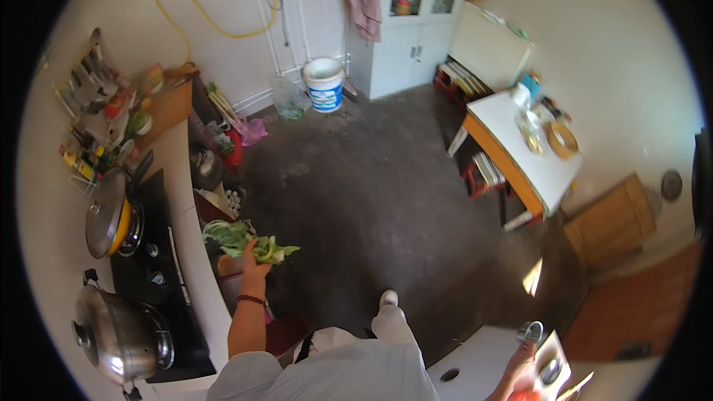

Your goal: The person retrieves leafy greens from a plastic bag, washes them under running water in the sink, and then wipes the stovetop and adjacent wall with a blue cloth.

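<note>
My left hand grips a bunch of leafy green vegetables beside the counter's front edge, above the floor. Its leaves stick out on both sides of my fingers. At the lower right, my right hand holds a small round, shiny container at its fingertips, near a white surface. Whether that container is glass or metal, I cannot tell. Close to this hand lie a light board or tray with a dark, shiny oval thing and something red.
On the left, a lidded steel pot and a lidded yellow pan stand on the black gas hob. A white table stands right, a white bucket by the far wall. Eggs sit under the counter.
</note>
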A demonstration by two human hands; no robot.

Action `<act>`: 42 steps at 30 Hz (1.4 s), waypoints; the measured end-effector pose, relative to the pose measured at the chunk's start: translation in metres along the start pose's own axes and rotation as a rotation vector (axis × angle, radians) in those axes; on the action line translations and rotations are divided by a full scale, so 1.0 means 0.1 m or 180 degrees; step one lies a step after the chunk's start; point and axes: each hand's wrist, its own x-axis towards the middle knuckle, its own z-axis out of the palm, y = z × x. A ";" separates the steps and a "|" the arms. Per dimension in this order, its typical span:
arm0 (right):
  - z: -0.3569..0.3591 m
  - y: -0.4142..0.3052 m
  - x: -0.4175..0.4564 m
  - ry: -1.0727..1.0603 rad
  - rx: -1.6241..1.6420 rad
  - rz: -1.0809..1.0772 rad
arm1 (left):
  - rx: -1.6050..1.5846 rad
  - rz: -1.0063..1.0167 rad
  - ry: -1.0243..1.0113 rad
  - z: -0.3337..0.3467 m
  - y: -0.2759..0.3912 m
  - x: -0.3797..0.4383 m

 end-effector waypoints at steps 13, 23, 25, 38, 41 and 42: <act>2.96 -3.95 3.22 -0.1153 0.1555 -0.1860 | -0.0953 0.1271 0.0873 -0.15 0.34 0.52; 4.36 -7.26 3.94 -0.1260 0.2040 -0.2437 | -0.1409 0.1181 0.1035 1.40 0.86 2.27; 4.62 -7.85 4.02 -0.1290 0.2223 -0.2432 | -0.1246 0.1180 0.1052 1.73 1.09 2.59; 7.13 -11.54 4.53 -0.1593 0.2576 -0.3034 | -0.1230 0.1223 0.1766 3.44 1.71 4.23; 7.36 -12.32 4.82 -0.1237 0.2614 -0.3201 | -0.1086 0.1136 0.2026 4.09 1.77 4.66; 7.39 -12.56 4.89 -0.1118 0.2668 -0.3246 | -0.1059 0.1138 0.2024 4.17 1.78 4.79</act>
